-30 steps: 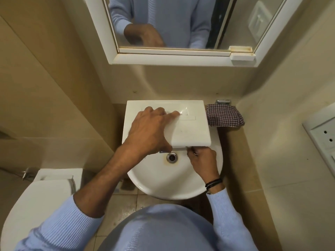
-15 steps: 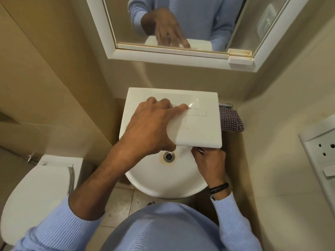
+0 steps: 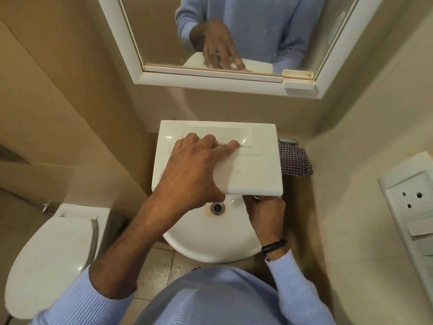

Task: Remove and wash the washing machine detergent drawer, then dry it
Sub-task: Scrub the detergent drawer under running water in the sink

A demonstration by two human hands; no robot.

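Observation:
The white detergent drawer [image 3: 255, 170] lies flat, bottom side up, over the back half of the round white sink [image 3: 210, 245]. My left hand [image 3: 189, 170] rests across its top, fingers spread toward a recessed panel and thumb hooked at the near edge. My right hand [image 3: 264, 214] holds the drawer's near right corner from below, its fingertips hidden under the drawer. The drain [image 3: 217, 207] shows just in front of the drawer. The tap is hidden.
A checked cloth [image 3: 295, 163] lies right of the drawer against the wall. A closed toilet [image 3: 51, 261] stands at the left. A white-framed mirror [image 3: 234, 80] hangs above, and a socket panel [image 3: 410, 198] is on the right wall.
The drawer has shifted slightly right and now covers more of the checked cloth. Both hands keep their hold.

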